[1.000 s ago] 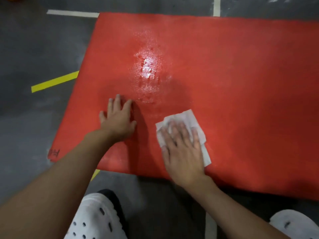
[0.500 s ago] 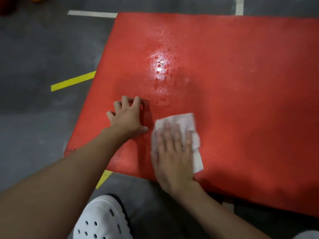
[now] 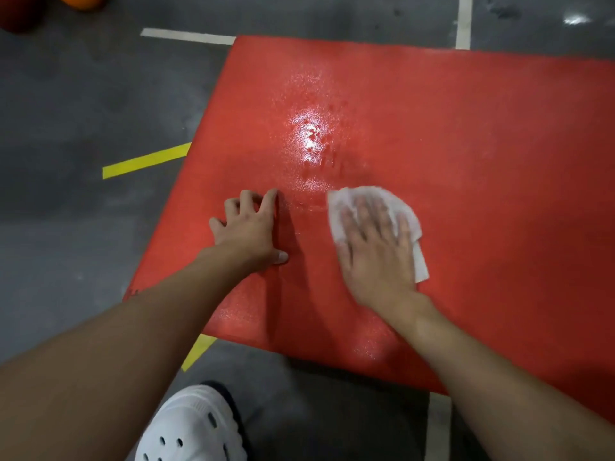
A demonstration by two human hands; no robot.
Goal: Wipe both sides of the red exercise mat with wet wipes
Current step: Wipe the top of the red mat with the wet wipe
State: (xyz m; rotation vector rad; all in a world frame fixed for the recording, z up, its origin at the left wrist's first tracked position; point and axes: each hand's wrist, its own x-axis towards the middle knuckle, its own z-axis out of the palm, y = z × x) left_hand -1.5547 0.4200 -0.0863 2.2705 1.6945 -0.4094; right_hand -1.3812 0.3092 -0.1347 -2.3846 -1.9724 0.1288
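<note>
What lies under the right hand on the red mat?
A white wipe lies under the right hand, flat on the red mat. Its edges show past the fingers; the part beneath the palm is hidden.

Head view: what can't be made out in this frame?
Mat: right end cut off by the frame edge; underside faces down, unseen.
Wipe: mostly covered by the right hand, which is motion-blurred; how dirty the wipe is cannot be read.
Orange object, top left: cut off by the top edge, unidentifiable.
Shoe: cut off by the bottom edge.
</note>
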